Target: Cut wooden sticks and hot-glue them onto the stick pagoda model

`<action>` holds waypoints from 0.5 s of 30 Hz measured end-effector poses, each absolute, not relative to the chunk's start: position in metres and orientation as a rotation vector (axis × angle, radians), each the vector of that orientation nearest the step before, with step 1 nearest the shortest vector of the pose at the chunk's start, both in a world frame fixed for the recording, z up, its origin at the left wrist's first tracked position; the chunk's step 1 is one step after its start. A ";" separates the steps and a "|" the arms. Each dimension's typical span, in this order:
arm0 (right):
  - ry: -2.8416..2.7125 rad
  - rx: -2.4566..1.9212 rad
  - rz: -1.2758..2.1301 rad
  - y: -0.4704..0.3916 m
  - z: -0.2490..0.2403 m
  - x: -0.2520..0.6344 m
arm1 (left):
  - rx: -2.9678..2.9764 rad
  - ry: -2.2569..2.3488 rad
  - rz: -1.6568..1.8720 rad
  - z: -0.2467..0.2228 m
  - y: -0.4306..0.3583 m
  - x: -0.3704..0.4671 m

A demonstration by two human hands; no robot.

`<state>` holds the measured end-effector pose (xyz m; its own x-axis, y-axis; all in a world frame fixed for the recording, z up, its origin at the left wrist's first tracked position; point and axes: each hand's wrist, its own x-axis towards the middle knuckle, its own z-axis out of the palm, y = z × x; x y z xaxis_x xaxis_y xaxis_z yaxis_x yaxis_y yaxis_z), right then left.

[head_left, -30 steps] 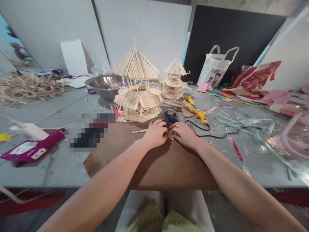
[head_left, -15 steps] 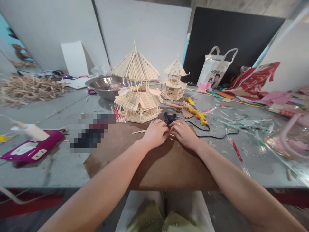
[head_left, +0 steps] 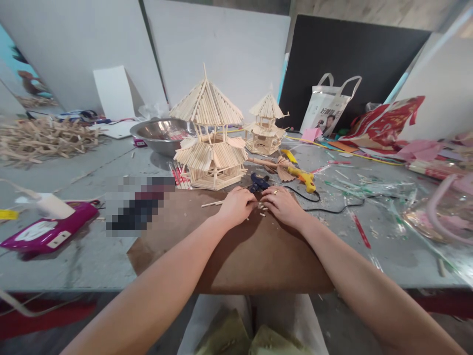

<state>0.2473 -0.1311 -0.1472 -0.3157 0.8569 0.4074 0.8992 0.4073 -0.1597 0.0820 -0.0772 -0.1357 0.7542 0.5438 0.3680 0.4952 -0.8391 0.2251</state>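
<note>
My left hand (head_left: 238,206) rests low over a brown sheet (head_left: 258,266), its fingers curled inward. Facing it, my right hand (head_left: 280,204) wears a ring and has bent fingers too. A small gap separates the fingertips, and short wooden stick pieces (head_left: 262,214) lie scattered there. Whatever the fingers pinch is too small or hidden to make out. Just beyond them is a dark blue tool (head_left: 259,181), its kind unclear. Longer thin sticks (head_left: 212,203) lie left of my left hand. Behind stands a two-tiered stick pavilion (head_left: 210,148) with a pointed roof.
A smaller stick pavilion (head_left: 266,125) and a steel bowl (head_left: 160,135) stand farther back. A yellow glue gun (head_left: 303,178) with a black cord lies right. Plastic scraps (head_left: 369,187) litter that side. At left are a purple power strip (head_left: 50,229) and a stick pile (head_left: 48,138).
My hands have drawn slightly apart at the fingertips, and more of the short stick pieces show between them. The camera view has shifted a little. The pavilions stay put.
</note>
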 end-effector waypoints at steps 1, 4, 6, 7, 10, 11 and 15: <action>-2.256 -1.528 -0.132 -0.132 -0.147 0.248 | 2.842 0.847 0.666 -0.136 -0.077 0.082; -2.286 -1.585 -0.134 -0.134 -0.147 0.247 | 2.882 0.876 0.698 -0.138 -0.078 0.083; -2.284 -1.604 -0.134 -0.134 -0.147 0.245 | 2.907 0.906 0.691 -0.140 -0.079 0.083; -2.276 -1.612 -0.130 -0.133 -0.147 0.245 | 2.916 0.922 0.684 -0.140 -0.080 0.083; -2.250 -1.625 -0.110 -0.133 -0.148 0.244 | 2.929 0.964 0.665 -0.141 -0.081 0.082; -2.247 -1.623 -0.108 -0.132 -0.148 0.244 | 2.936 0.969 0.655 -0.141 -0.081 0.082; -2.225 -1.618 -0.140 -0.133 -0.146 0.245 | 2.984 0.952 0.614 -0.142 -0.081 0.082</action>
<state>0.2448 -0.1333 -0.1459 -0.2621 0.8944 0.3624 0.9329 0.3309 -0.1422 0.0820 -0.0815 -0.1422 0.7482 0.5479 0.3742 0.5670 -0.8209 0.0682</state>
